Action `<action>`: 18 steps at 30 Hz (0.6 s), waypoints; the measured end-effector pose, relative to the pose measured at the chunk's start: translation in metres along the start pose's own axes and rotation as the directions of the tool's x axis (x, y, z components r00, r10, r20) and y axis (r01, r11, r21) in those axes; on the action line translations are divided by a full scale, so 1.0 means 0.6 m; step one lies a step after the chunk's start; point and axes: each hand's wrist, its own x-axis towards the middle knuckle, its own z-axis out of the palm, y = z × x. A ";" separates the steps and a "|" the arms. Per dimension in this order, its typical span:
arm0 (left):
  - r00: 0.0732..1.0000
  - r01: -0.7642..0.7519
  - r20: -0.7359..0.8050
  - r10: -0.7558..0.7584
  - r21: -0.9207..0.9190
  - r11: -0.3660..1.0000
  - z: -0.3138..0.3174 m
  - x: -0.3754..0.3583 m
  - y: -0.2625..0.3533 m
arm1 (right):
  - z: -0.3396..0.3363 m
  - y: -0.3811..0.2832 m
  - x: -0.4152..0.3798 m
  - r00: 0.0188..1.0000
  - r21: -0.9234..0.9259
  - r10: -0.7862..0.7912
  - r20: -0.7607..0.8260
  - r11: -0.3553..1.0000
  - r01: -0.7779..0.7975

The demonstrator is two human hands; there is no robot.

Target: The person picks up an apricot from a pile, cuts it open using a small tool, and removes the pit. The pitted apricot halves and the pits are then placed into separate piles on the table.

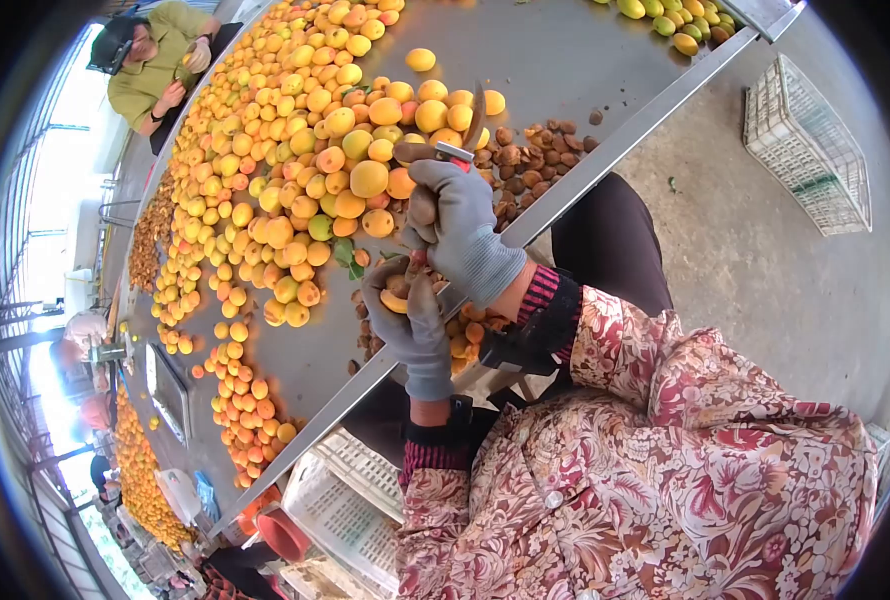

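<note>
My right hand point(470, 235), in a grey glove, is closed around a knife point(478, 120) whose curved blade points up and away above the table. My left hand point(415, 330), gloved too, is closed on an apricot piece point(395, 302) at the table's edge. Both hands are close together, and the right fingertips almost meet the left ones. Right beside them on the metal table point(435, 30) lies a large heap of apricots point(295, 160). Brown apricot stones point(535, 165) are piled near the knife. Below my hands, orange apricot pieces point(465, 335) show in part.
The raised metal rim point(625, 140) runs diagonally past my wrists. Greenish fruit point(680, 20) lies at the far end. White plastic crates point(810, 145) stand on the floor, one under the table point(340, 510). A person in a green shirt point(155, 75) holds fruit across the table.
</note>
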 end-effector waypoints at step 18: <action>0.993 -0.060 0.100 0.059 0.009 0.998 -0.005 -0.009 0.011 | -0.039 0.010 0.009 0.944 0.312 0.328 -0.024 0.900 -0.304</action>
